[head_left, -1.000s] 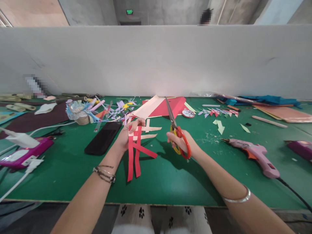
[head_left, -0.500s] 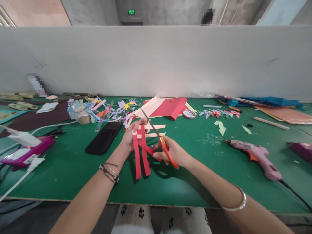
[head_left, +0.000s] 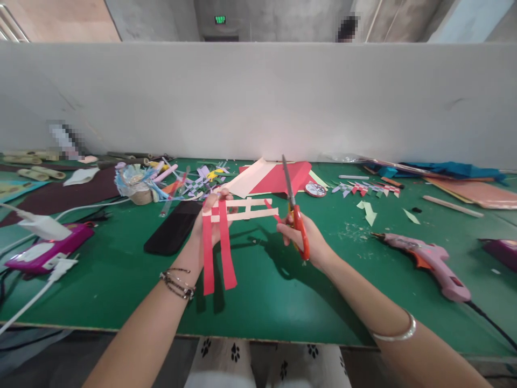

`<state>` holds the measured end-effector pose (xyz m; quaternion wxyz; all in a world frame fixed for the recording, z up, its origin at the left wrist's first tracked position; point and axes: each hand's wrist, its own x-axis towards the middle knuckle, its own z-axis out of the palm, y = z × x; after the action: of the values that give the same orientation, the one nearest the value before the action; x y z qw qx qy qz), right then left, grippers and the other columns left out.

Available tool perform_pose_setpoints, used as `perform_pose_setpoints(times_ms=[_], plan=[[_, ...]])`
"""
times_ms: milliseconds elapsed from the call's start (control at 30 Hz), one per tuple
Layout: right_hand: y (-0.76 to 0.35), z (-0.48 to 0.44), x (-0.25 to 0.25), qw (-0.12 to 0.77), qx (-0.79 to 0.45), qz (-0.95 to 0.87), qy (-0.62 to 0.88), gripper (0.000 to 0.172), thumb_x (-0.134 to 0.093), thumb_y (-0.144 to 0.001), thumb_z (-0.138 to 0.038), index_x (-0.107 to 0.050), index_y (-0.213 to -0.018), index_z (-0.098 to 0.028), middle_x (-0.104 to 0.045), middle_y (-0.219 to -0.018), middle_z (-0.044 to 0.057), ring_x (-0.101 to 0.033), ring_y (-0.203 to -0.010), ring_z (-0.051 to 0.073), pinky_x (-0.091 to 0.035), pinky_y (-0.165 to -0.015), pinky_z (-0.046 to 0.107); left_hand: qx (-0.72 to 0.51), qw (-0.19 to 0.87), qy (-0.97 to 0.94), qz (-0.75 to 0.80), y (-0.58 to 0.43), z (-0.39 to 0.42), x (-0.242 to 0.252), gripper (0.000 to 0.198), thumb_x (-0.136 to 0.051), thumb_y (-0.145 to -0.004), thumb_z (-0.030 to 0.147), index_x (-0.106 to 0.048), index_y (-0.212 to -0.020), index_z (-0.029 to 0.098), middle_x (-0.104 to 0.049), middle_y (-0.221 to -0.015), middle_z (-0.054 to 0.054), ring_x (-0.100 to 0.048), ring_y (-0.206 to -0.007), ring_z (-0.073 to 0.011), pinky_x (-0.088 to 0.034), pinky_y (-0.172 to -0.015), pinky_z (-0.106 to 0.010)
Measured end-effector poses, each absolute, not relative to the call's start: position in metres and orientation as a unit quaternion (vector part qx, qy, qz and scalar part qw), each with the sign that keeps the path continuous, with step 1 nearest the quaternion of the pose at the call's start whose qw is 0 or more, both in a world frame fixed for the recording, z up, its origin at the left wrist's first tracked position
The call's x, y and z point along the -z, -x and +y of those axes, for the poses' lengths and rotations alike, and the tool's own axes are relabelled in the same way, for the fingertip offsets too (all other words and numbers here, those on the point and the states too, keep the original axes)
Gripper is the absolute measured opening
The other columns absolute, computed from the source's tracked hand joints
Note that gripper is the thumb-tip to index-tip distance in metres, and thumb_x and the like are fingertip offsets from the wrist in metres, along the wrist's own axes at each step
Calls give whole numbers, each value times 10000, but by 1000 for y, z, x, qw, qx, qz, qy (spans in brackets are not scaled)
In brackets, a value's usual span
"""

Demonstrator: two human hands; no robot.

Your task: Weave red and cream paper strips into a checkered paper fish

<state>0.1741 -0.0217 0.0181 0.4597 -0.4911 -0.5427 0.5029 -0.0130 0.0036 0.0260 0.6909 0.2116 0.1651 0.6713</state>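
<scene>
My left hand (head_left: 213, 207) is closed around the checkered end of a woven piece of paper strips (head_left: 215, 211). Two red strips (head_left: 226, 258) hang down from it, and two cream strips (head_left: 254, 214) reach out to the right, with a short cream piece across them. In my right hand (head_left: 304, 237) are scissors (head_left: 298, 229) with orange-red handles, blades pointing up and away. A short red strip (head_left: 274, 211) shows at the fingertips of that hand, by the free ends of the cream strips; whether it touches them I cannot tell.
A black phone (head_left: 172, 229) lies left of my left hand, beside a purple power strip (head_left: 50, 250) with white cables. A pink glue gun (head_left: 430, 261) rests at the right. Red paper (head_left: 278, 178), paper scraps (head_left: 197, 183) and a wrapped pot (head_left: 139, 188) stand farther back before a grey partition (head_left: 258, 102).
My left hand has shifted left with the woven piece. My right hand has moved right and up, taking the loose red strip away from the hanging strips; the scissors now point more upright.
</scene>
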Motion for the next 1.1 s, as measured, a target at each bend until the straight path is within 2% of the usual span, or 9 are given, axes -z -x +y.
perform_pose_setpoints(times_ms=[167,367,567,667,733,833,967,1100], plan=[[-181,-15,-17,535,-488,-478,497,364,-654,-552,-296,-306,-620,-214,-493,-503,-104,-402,-321,28,-329,-365,195,-687,664,-241,172,19,5,-27,482,-429,-815,134,-245,-369,136,-518,-650,-1,-526,-605,-71,-477,-598,-179],[-183,-10,-9,507,-486,-478,528,371,-659,-523,-293,-301,-590,-224,-503,-457,-81,-414,-340,57,-368,-394,225,-667,684,-266,128,19,2,-25,478,-454,-797,136,-224,-378,125,-488,-670,10,-514,-610,-71,-469,-590,-202],[-183,-12,-7,465,-466,-554,510,309,-634,-562,-312,-340,-556,-216,-547,-553,-41,-537,-541,109,-436,-560,255,-631,719,-254,144,15,2,-24,465,-433,-799,143,-205,-394,131,-488,-662,1,-509,-606,-84,-472,-570,-217],[-182,-14,-9,460,-503,-554,479,300,-649,-577,-336,-378,-555,-209,-581,-618,-19,-600,-721,146,-458,-695,276,-617,737,-253,115,15,4,-22,454,-422,-794,149,-216,-390,136,-487,-663,-3,-506,-600,-88,-477,-564,-224],[-180,-15,-9,464,-531,-536,465,310,-655,-586,-376,-400,-558,-202,-627,-719,15,-609,-759,148,-467,-731,285,-608,746,-257,91,15,5,-20,434,-432,-768,126,-230,-385,142,-483,-668,-6,-510,-610,-93,-483,-569,-231],[-178,-14,-8,483,-547,-506,460,320,-673,-574,-423,-455,-574,-189,-655,-802,55,-615,-738,145,-479,-732,285,-603,747,-260,105,15,5,-20,422,-451,-743,110,-222,-391,146,-476,-676,-8,-511,-619,-94,-484,-565,-226],[-177,-12,-7,517,-564,-457,454,343,-674,-560,-480,-545,-645,-173,-644,-694,53,-608,-646,143,-492,-652,280,-598,737,-261,175,13,5,-21,445,-454,-769,160,-179,-420,149,-456,-643,0,-488,-575,-83,-471,-523,-205],[-177,-13,-9,517,-581,-444,445,373,-660,-552,-520,-545,-629,-174,-615,-629,32,-579,-579,129,-475,-563,267,-589,738,-274,179,14,6,-16,424,-461,-757,152,-201,-423,154,-459,-647,-1,-482,-566,-86,-472,-528,-220]])
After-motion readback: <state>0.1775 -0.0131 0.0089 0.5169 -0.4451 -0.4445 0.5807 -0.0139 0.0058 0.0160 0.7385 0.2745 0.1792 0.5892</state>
